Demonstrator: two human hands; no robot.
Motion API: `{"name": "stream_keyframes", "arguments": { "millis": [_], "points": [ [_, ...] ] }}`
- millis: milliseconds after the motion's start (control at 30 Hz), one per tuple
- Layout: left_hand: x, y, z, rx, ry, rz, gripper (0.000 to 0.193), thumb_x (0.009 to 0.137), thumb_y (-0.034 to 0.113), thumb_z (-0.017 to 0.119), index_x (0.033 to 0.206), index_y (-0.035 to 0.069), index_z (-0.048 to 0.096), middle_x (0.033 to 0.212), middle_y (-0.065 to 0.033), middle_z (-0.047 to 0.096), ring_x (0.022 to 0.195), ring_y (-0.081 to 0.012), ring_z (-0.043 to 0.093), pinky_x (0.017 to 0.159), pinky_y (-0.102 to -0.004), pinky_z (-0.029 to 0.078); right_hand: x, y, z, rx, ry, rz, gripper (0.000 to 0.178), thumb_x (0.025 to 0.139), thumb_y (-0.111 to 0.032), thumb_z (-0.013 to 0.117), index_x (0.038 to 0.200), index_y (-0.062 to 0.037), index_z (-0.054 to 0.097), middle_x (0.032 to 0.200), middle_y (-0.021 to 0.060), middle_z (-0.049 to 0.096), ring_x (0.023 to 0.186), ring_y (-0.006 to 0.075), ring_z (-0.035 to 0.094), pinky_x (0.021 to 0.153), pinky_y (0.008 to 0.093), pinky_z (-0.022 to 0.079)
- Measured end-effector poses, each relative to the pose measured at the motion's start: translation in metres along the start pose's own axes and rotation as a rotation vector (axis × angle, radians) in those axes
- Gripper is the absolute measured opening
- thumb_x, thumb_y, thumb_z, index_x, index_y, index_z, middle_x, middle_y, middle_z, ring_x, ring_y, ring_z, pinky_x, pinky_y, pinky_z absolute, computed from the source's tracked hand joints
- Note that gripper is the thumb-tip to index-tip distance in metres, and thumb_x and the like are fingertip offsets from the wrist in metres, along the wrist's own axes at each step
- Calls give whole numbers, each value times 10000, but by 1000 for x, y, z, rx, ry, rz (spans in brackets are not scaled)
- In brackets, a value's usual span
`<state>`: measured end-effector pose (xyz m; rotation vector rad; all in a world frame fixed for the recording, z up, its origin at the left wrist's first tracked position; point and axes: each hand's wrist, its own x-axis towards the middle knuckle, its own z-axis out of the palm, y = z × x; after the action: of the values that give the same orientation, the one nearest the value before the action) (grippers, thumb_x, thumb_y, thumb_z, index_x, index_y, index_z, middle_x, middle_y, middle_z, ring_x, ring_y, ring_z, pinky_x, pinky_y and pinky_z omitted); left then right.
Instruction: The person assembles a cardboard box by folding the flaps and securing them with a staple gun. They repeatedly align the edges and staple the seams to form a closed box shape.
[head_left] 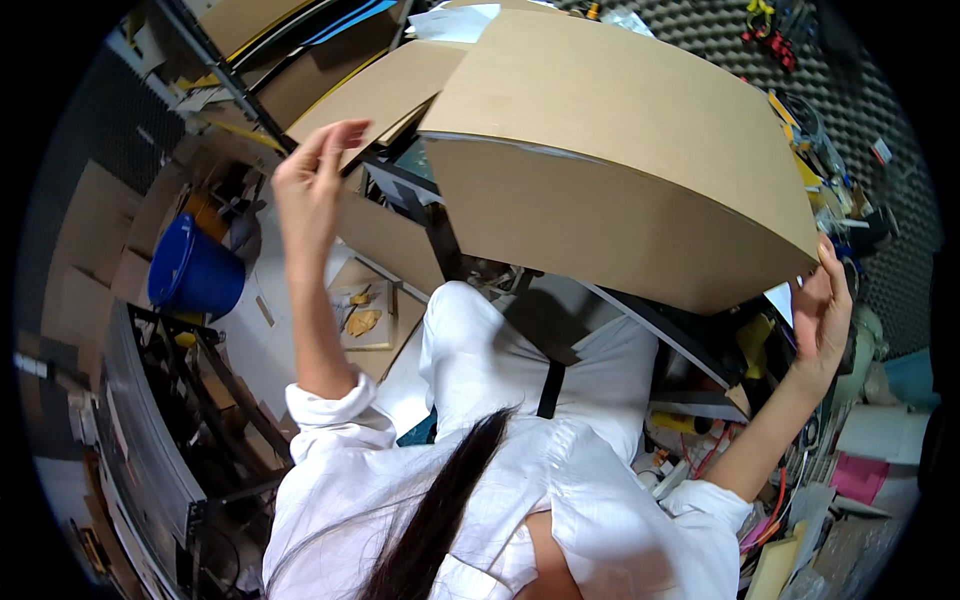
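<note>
**Big cardboard box held up overhead, one hand on it**

So the large cardboard box (pixel 620 160) fills most of the upper middle and upper right of the frame, tilted, its lower right corner coming down toward the right edge. The right hand (pixel 822 310) is at that corner, on the right side of the frame, fingers wrapped onto the box's bottom edge and gripping it. The left hand (pixel 312 180) is up in the upper left, well apart from the right one, fingers loosely curled together near a flat cardboard sheet (pixel 385 90) on the metal shelf rack (pixel 240 90); can't tell if it's actually touching or pinching anything.

Both arms come up from the bottom in white sleeves (pixel 330 410), with dark hair hanging in the lower middle. A blue bucket (pixel 192 268) sits at the left, below the left hand. Grey acoustic foam (pixel 860 60) covers the wall in the upper right, with cluttered tools and cables along the right edge.
</note>
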<state>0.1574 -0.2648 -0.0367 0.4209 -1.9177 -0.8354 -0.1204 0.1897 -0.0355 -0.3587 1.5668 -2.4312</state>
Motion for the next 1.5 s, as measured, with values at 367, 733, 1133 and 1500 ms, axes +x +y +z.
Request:
{"name": "stream_keyframes", "arguments": {
  "millis": [367,733,1133,1500],
  "points": [
    [-37,37,61,-509,117,-118,222,906,94,767,1099,-11,730,977,-49,738,889,-87,667,825,-224,525,-32,25,8,-450,322,-495,173,987,-187,675,1015,-17,690,1006,63,684,908,116,651,878,274,536],
    [-36,11,58,-386,177,-57,217,1010,156,638,1119,-14,719,970,-46,715,891,-86,659,836,-226,531,-39,32,27,-462,199,-595,127,918,-62,725,1022,9,707,1003,58,709,941,108,645,884,266,524],
    [-40,149,148,47,-47,656,365,789,209,854,1088,65,702,1122,-115,684,1031,-262,660,862,-351,509,-27,16,47,-338,191,-459,264,933,-283,696,955,-37,603,874,11,602,823,77,548,782,234,462],
    [-25,128,129,234,-139,516,354,725,432,837,914,140,770,949,7,724,890,-203,674,949,-357,428,-32,17,55,-261,206,-345,232,930,-247,692,1054,-64,621,969,0,586,920,98,535,887,257,406]
  ]
}}
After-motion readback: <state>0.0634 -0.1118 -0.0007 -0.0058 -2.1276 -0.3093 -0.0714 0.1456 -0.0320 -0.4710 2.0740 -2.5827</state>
